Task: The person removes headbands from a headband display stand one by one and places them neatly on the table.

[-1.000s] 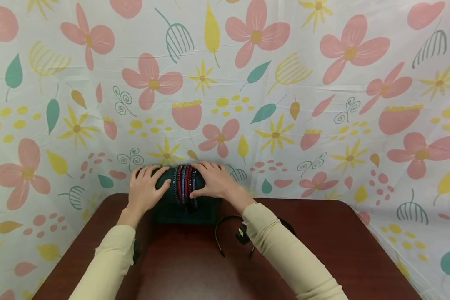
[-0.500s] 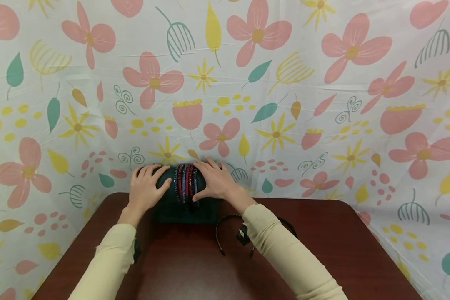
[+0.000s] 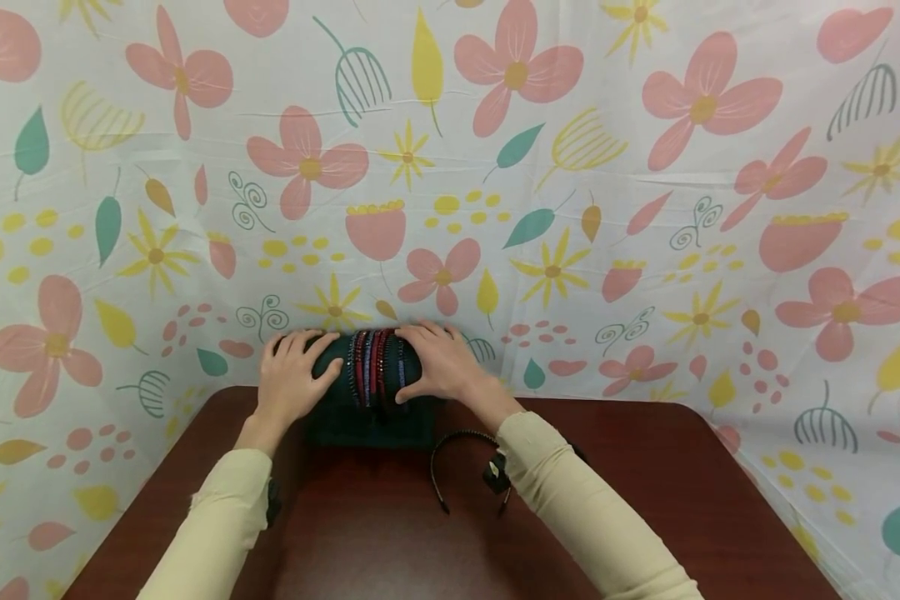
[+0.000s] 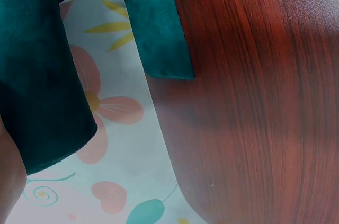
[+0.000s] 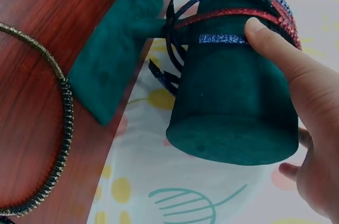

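Note:
A dark green padded headband stand [image 3: 371,432] stands at the back of the table, its thick roll lying crosswise. Several red and blue glitter headbands [image 3: 365,367] sit side by side round the middle of the roll. My left hand [image 3: 288,379] grips the roll's left end, thumb in front. My right hand [image 3: 442,362] curves over the right part. In the right wrist view its thumb presses the edge of a blue glitter headband [image 5: 222,38], which sits a little apart from the rest; the other fingers are mostly hidden behind the roll.
A black and gold beaded headband [image 5: 67,113] lies on the table right of the stand, partly under the right sleeve [image 3: 570,500]. Behind the dark red wooden table [image 3: 375,525] hangs a white flowered cloth [image 3: 450,167].
My right hand has slid a little to the right along the roll, and the blue headband has moved with it, away from the others. My left hand has stayed in place.

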{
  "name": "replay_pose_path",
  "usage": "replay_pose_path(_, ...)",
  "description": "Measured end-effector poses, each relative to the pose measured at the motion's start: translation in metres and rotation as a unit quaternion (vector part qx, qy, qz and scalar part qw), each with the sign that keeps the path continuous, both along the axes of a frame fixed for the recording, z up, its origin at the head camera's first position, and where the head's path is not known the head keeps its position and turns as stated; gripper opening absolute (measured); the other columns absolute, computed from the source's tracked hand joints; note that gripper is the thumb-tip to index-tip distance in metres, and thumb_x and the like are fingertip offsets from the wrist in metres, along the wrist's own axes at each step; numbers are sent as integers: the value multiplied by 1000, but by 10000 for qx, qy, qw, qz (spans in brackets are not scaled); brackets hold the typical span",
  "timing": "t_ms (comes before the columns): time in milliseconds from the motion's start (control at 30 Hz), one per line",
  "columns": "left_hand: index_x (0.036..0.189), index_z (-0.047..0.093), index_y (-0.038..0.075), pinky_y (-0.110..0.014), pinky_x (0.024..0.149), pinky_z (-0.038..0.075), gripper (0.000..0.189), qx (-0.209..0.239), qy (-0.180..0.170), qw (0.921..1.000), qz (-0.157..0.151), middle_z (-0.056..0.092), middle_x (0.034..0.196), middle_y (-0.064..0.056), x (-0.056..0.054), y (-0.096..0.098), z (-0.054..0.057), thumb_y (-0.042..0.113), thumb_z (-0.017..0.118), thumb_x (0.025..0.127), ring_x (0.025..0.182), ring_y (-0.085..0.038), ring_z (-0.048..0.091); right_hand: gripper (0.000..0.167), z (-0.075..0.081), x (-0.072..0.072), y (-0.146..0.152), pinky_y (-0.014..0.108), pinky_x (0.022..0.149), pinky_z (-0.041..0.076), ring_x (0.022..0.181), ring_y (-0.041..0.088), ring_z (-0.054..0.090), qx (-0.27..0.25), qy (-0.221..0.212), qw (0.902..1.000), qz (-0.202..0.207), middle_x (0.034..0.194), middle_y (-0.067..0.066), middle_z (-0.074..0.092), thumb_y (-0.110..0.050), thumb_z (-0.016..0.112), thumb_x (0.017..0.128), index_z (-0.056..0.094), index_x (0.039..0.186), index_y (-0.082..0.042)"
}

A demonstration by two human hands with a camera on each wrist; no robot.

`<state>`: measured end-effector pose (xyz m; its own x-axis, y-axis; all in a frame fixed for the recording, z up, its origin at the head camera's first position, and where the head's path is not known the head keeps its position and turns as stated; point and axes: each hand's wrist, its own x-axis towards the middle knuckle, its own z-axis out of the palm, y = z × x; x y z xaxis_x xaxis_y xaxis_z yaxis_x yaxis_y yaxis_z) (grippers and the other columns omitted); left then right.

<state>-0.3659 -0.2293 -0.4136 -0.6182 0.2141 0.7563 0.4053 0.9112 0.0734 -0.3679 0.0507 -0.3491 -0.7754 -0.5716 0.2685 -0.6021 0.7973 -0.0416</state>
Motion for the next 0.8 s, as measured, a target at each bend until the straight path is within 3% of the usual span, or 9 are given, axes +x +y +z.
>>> replay_pose_path(167, 133, 64, 24, -58, 111, 31, 48, 11, -83, 10000, 9, 62, 131, -12, 0, 0, 0, 49, 59, 91, 123, -34, 54, 104, -1, -1, 7, 54, 117, 29, 144, 21, 36, -130, 81, 9999, 69, 154, -2, 44, -67, 81, 66, 40, 151, -24)
replay_pose_path(800, 134, 63, 25, -58, 111, 30, 48, -5, -138, 9999, 38, 61, 132, -12, 0, 1, 0, 49, 59, 92, 123, -33, 53, 102, -6, 0, 35, 56, 115, 32, 139, 25, 43, -532, 73, 9985, 115, 151, 1, 46, -64, 82, 67, 42, 150, -19)
